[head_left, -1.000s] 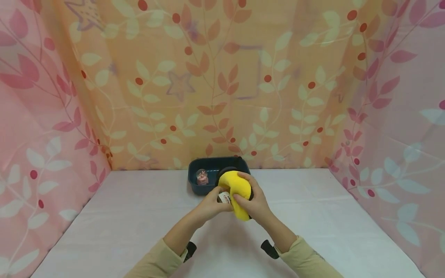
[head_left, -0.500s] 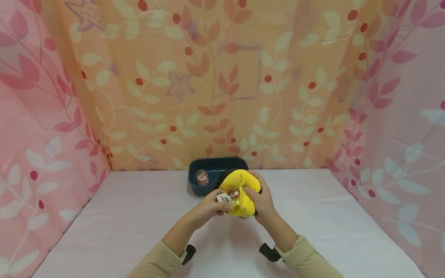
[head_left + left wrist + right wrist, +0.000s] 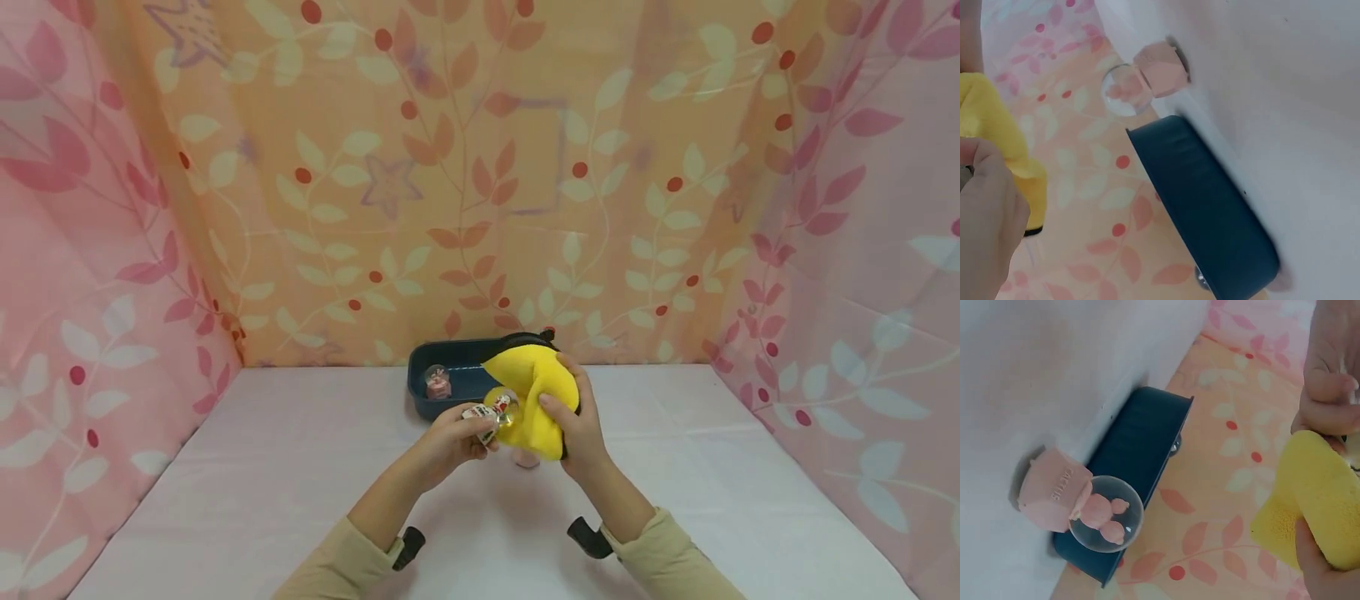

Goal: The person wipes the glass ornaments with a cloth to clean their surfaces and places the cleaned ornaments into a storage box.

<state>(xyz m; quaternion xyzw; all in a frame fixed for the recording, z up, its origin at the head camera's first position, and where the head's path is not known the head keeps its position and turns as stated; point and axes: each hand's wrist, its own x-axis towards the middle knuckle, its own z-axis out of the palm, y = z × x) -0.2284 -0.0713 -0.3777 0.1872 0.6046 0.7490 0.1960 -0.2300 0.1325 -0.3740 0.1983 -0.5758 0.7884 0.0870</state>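
My left hand grips a small snow globe by its pale base with dark lettering. Its clear dome, with something red and white inside, lies against a soft yellow cloth with black edging. My right hand holds that cloth bunched, the thumb pressed into a fold. In the right wrist view the thumb dents the yellow cloth, and my left hand's fingers are close above it. Both hands are raised over the white table. The hand largely hides the globe in the left wrist view.
A dark blue bin stands at the table's back, a pink-based globe inside. Another globe, with a pink faceted base and pink cactus, stands in front of the bin, mostly hidden by the cloth in the head view. A patterned curtain hangs behind.
The cloth has moved right and upward in my right hand. More of the globe in my left hand shows, and the pink base on the table has come into view below the cloth.
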